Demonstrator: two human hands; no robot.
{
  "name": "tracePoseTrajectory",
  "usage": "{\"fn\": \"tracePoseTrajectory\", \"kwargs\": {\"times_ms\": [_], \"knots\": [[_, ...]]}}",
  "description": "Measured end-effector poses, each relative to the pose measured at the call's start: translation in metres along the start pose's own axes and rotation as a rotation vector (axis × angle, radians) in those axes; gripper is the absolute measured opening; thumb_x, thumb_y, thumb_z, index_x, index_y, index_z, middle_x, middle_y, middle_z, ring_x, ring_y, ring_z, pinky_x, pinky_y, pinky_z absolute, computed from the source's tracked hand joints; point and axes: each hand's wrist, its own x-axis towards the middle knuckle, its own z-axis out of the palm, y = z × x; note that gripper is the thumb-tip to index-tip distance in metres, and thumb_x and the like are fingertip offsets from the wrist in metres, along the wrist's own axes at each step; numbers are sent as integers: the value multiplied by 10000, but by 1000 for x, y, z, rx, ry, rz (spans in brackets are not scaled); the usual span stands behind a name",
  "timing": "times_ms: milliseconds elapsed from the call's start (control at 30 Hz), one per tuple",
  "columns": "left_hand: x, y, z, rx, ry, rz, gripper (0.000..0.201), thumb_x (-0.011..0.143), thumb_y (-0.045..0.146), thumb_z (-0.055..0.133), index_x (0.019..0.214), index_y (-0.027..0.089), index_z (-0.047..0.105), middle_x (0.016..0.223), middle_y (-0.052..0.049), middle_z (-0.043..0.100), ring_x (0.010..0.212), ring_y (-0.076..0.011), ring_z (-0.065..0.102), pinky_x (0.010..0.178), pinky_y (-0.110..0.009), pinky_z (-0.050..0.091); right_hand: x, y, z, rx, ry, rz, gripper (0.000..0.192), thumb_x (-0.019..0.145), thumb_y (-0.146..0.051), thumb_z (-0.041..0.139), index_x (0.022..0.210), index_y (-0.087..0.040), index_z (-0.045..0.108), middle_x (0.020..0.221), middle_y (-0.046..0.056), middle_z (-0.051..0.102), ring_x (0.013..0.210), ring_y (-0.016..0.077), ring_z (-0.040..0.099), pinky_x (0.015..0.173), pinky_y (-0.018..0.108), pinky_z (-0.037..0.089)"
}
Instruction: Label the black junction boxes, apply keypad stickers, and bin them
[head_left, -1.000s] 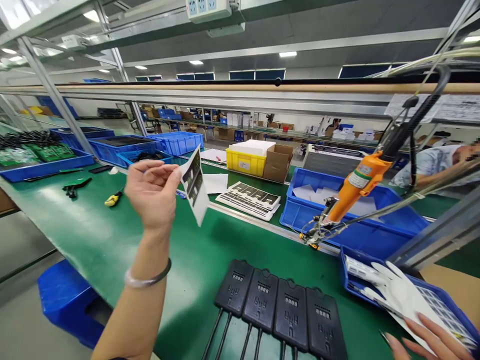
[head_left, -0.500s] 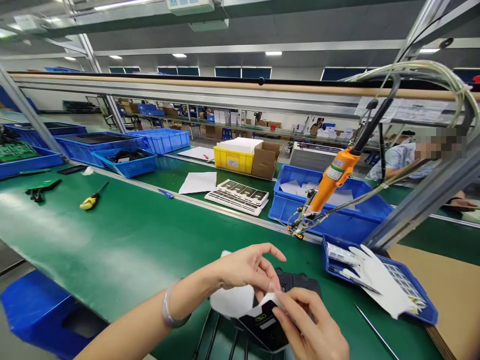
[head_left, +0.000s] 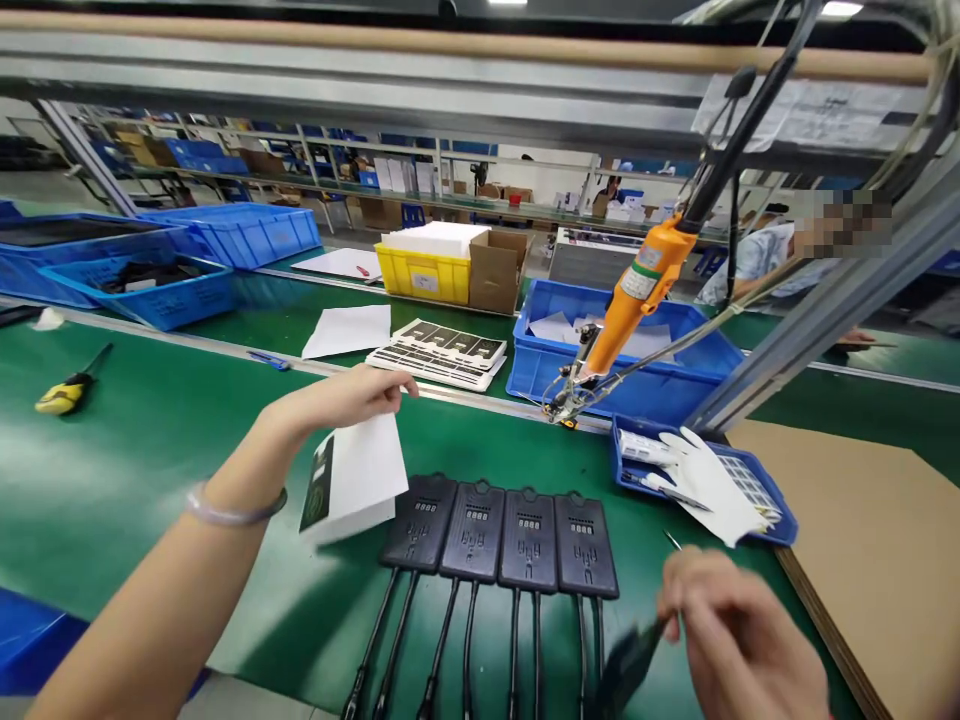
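From the head camera, my left hand [head_left: 337, 398] is stretched out over the green bench [head_left: 187, 440], its grip pinched narrow on the top edge of a white backing sheet [head_left: 360, 475], which hangs from my fingertips and tilts down so its lower edge lies just beside the leftmost of the black units [head_left: 499, 535]. A dark printed strip shows along the sheet's left side. The four black units lie flat in a row, side by side and touching, with their cables running toward me off the near edge. My right hand [head_left: 739, 645] sits low at the near right, blurred, its grip closed on a thin dark label [head_left: 626, 670] that sticks out to the left from between my fingers, just beside the cable of the rightmost unit and not touching the unit itself. Beyond that hand a small blue tray [head_left: 776, 525] holds a white glove [head_left: 709, 480]. An orange powered screwdriver [head_left: 630, 295] hangs tilted above the bench, in front of a larger blue bin [head_left: 540, 375]. A stack of printed label sheets [head_left: 439, 352] lies further back, well apart from both hands, and a yellow-handled screwdriver [head_left: 64, 385] lies far left
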Motion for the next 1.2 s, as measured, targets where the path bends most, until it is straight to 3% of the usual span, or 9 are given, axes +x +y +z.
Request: {"fn": "tracePoseTrajectory", "kwargs": {"times_ms": [33,100,167,267,333,467,567,800,1200], "knots": [[8,-4,5,7,-6,23,294,831,40,447,1024,129,651,727,27,621,622,-94,552,593,-166,378,10,13,-10,-2,-8,178,89,942,-246,581,895,-172,568,814,44,533,628,88,512,539,207,442],[26,-1,27,32,4,57,253,861,65,461,1008,140,653,793,17,659,699,-112,608,648,-182,425,27,42,-23,69,69,500,278,824,-399,732,889,-160,605,778,31,499,558,65,457,469,179,414],[41,11,58,68,22,93,228,889,100,499,1051,144,654,925,-22,685,832,-160,646,747,-238,470,38,69,-27,129,124,703,450,686,-495,825,842,-137,602,704,13,451,544,62,408,442,170,379],[46,42,105,149,106,143,337,889,51,453,1167,101,636,1184,-145,615,1043,-265,601,891,-402,471,40,98,-23,136,127,814,550,573,-530,874,794,-120,581,653,6,438,556,70,394,433,169,340],[35,69,130,184,149,205,337,915,65,419,1171,77,638,1228,-185,576,1115,-304,547,935,-486,441,36,110,-19,135,118,859,557,556,-523,882,781,-117,575,645,1,438,552,65,382,435,169,330],[-3,122,170,109,112,449,232,943,186,514,1108,100,652,1131,-113,607,1023,-250,550,903,-406,479,27,124,-18,142,75,899,485,645,-488,850,810,-121,580,667,-2,444,561,60,383,445,171,327],[-26,145,193,29,87,519,320,879,254,660,1154,94,621,1190,-112,586,1090,-259,529,967,-404,467,24,132,-20,133,56,904,445,689,-465,831,848,-125,592,682,-3,455,563,58,391,449,171,333],[-36,150,212,27,128,482,573,763,388,784,1204,80,587,1234,-120,586,1170,-273,527,1059,-433,424,24,140,-21,101,44,900,406,715,-441,818,837,-125,595,658,-10,453,530,47,389,445,165,335],[-36,152,214,20,77,460,532,855,417,695,1263,99,570,1280,-119,576,1218,-275,495,1101,-441,356,23,142,-22,71,30,906,356,737,-421,807,838,-142,611,673,-3,462,542,51,391,433,162,332]]}}
